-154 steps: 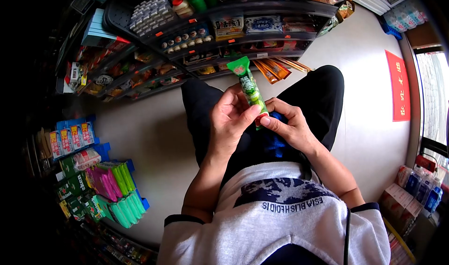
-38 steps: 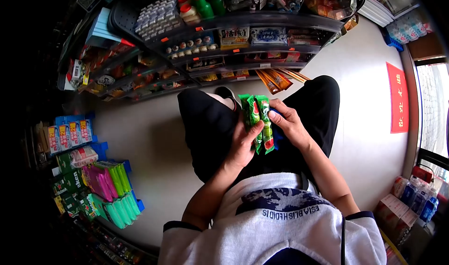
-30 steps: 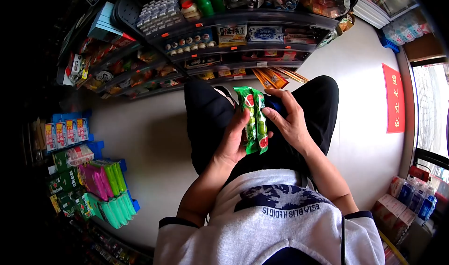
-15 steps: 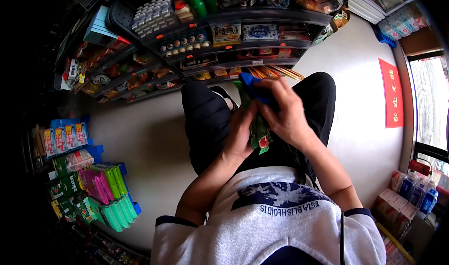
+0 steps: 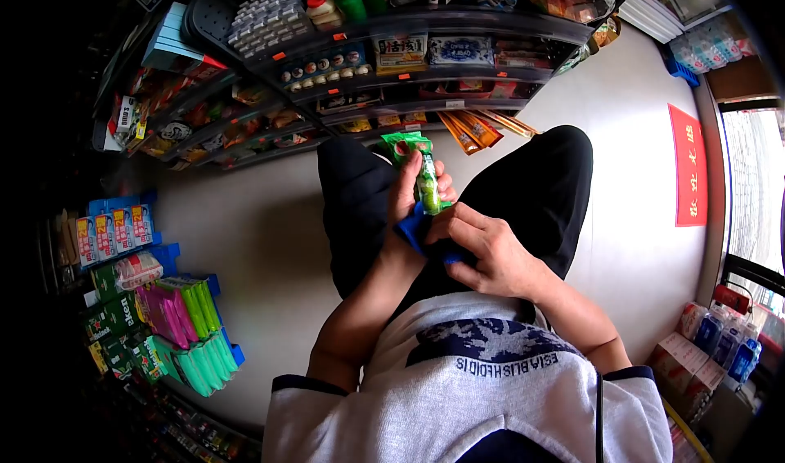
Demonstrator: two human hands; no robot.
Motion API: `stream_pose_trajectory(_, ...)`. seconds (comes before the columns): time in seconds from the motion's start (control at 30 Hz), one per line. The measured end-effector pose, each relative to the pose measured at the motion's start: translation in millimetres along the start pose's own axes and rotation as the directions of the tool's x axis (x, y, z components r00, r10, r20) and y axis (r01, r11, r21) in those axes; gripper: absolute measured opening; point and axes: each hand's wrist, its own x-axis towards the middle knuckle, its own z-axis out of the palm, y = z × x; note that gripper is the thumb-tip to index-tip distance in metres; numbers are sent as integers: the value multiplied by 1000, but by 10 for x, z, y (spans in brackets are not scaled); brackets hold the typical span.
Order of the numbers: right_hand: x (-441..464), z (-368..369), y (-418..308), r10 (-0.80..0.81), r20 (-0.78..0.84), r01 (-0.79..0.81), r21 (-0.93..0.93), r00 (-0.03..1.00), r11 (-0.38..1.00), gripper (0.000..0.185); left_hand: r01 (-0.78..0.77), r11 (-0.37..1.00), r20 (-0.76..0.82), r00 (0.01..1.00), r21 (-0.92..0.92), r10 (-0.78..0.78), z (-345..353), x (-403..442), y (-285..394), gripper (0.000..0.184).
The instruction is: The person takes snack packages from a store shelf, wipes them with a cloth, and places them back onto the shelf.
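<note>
Green packets [image 5: 428, 189] in left hand [image 5: 401, 205], fingers wrapped round; right hand [image 5: 488, 254], fingers bent, pinches blue cloth [image 5: 414, 228].

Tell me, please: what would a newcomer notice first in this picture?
Probably the green packets in the left hand, near the picture's middle, with the right hand holding a blue cloth at their lower end. Next, perhaps, the red mat at the right, then the pink packs at the lower left.

Glossy, crinkled plastic packet [image 5: 428, 189]; matt cloth [image 5: 412, 228]; matt knit shirt [image 5: 491, 398]; smooth, shiny floor [image 5: 262, 226]; glossy plastic bottle [image 5: 349, 2] at 12 o'clock.
</note>
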Motion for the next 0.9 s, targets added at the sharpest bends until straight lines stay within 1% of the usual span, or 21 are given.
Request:
stream_pose_trajectory(0.07,-25,-18,24,-10,85,-1,131,996,991,33,-4,1000,11,1000,-30,4,-24,56,50,23)
stream_pose_trajectory(0.1,-42,-17,44,-12,132,-9,163,991,987,32,-18,999,44,999,-31,19,8,83,111,28)
stream_pose_trajectory(0.13,-61,-37,48,-11,131,-11,163,991,987,32,-33,999,79,996,-32,35,42,96,154,34)
stream_pose_trajectory(0.17,-83,-68,42,67,198,-94,125,978,988,33,-67,998,55,996,-6,67,79,79,175,35)
stream_pose_trajectory(0.2,-101,-104,39,145,264,-172,83,954,982,34,-97,995,90,991,26,94,87,93,204,36)
stream_pose_trajectory(0.27,-112,-218,78,163,199,-186,101,966,977,30,-134,987,87,988,86,127,117,72,237,33)
stream_pose_trajectory(0.3,-101,-274,102,162,127,-175,106,979,979,28,-135,987,85,988,87,128,128,61,234,33)
stream_pose_trajectory(0.33,-84,-322,113,161,52,-166,108,986,980,26,-182,972,71,982,147,173,140,52,211,30)
stream_pose_trajectory(0.37,-72,-351,105,229,-5,-228,90,973,970,24,-223,952,62,975,207,215,159,43,172,28)
stream_pose_trajectory(0.4,-25,-344,79,259,-92,-248,115,961,962,31,-257,933,46,966,251,254,181,25,117,28)
stream_pose_trajectory(0.47,26,-293,88,190,-110,-191,8,976,982,44,-318,894,39,946,317,323,200,13,-17,27)
stream_pose_trajectory(0.53,60,-152,36,216,-189,-245,-145,958,959,50,-317,868,64,946,381,318,226,-22,-70,28)
stream_pose_trajectory(0.57,62,-94,66,226,-201,-265,-194,953,945,46,-308,870,33,947,386,320,241,-47,-81,29)
stream_pose_trajectory(0.6,59,-73,84,226,-197,-263,-191,954,946,46,-298,871,3,947,390,322,266,-77,-80,30)
stream_pose_trajectory(0.63,56,-66,104,255,-198,-288,-158,946,944,41,-277,898,40,959,342,280,220,-93,-55,35)
stream_pose_trajectory(0.67,54,-71,122,285,-199,-313,-127,937,941,35,-278,898,39,959,342,282,192,-102,-36,35)
stream_pose_trajectory(0.7,49,-91,144,281,-198,-303,-90,939,949,29,-254,910,76,967,329,242,170,-110,-22,38)
stream_pose_trajectory(0.8,40,-173,134,303,-239,-335,-108,922,936,28,-164,960,205,972,225,118,101,-99,-10,49)
stream_pose_trajectory(0.83,45,-180,130,289,-275,-342,-170,917,924,28,-146,969,225,969,200,99,130,-96,-21,50)
stream_pose_trajectory(0.87,52,-171,136,291,-277,-345,-172,916,923,28,-127,976,246,966,175,81,163,-91,-35,51)
stream_pose_trajectory(0.9,61,-152,146,260,-325,-353,-272,909,895,29,-124,977,247,966,174,79,166,-84,-54,51)
